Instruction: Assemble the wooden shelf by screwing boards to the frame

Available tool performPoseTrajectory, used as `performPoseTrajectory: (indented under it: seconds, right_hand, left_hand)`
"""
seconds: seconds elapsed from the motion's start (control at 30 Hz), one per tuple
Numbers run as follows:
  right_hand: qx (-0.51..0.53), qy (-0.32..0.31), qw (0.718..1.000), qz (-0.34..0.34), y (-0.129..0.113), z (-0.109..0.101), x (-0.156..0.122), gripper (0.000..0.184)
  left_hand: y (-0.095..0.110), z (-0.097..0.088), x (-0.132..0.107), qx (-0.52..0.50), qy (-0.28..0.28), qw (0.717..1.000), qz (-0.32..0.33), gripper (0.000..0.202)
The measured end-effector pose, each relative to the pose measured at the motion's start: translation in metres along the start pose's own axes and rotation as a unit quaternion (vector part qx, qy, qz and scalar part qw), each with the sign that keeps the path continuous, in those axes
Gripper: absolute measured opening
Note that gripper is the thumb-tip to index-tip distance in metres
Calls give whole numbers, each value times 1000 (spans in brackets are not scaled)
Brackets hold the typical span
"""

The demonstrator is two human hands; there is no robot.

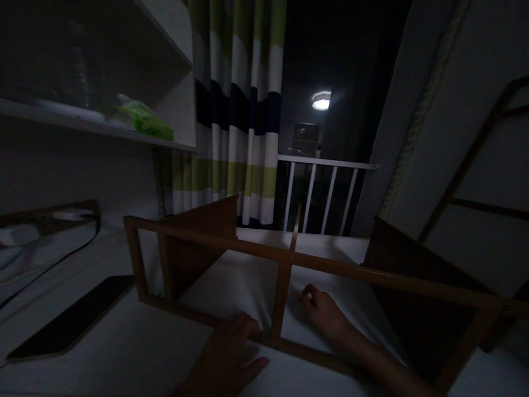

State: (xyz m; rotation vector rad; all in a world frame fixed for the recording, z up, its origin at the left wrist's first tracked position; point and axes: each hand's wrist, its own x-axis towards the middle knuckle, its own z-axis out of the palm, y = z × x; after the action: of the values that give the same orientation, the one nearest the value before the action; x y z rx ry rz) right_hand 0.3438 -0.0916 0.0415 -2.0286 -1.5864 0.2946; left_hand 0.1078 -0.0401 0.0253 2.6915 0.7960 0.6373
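A brown wooden rack (283, 295) lies on its side on a white surface, its long rails running across the view and a short crossbar joining them in the middle. Over the lower rail, left of that crossbar, my left hand (227, 353) has its fingers curled, with the thumb held apart in front. My right hand (326, 314) reaches inside the rack to the right of the crossbar. Its fingers are curled into a pinch, and a small pale spot shows at the fingertips; I cannot make out what it is.
Dark panels (198, 248) stand at both ends of the rack. A flat black board (74, 317) lies at left near a power strip (93, 208) with a cable. Above is a shelf (182, 144) with a green packet (144, 118). Behind are a striped curtain (243, 110) and white railing (330, 164).
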Motion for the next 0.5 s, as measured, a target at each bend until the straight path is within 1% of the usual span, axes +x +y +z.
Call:
performPoseTrajectory:
  seconds: [0.07, 0.13, 0.27, 0.33, 0.4, 0.5]
  right_hand:
    - [25, 17, 999, 26, 2, 11, 16, 41]
    - [52, 25, 997, 50, 4, 23, 29, 45]
    - [109, 33, 991, 69, 11, 43, 48, 49]
    - [140, 35, 987, 68, 16, 48, 57, 52]
    - [170, 32, 983, 64, 21, 50, 67, 57]
    - [209, 8, 977, 49, 27, 50, 78, 67]
  left_hand:
    - [2, 4, 11, -7, -37, 999, -14, 35]
    - [7, 11, 21, -5, -56, 998, -15, 39]
    - [8, 27, 33, -4, -79, 997, -19, 33]
    - [4, 33, 37, -15, -105, 994, -28, 28]
    - [-2, 38, 40, -23, -127, 991, -27, 28]
    - [-10, 43, 43, -24, -147, 989, -16, 29]
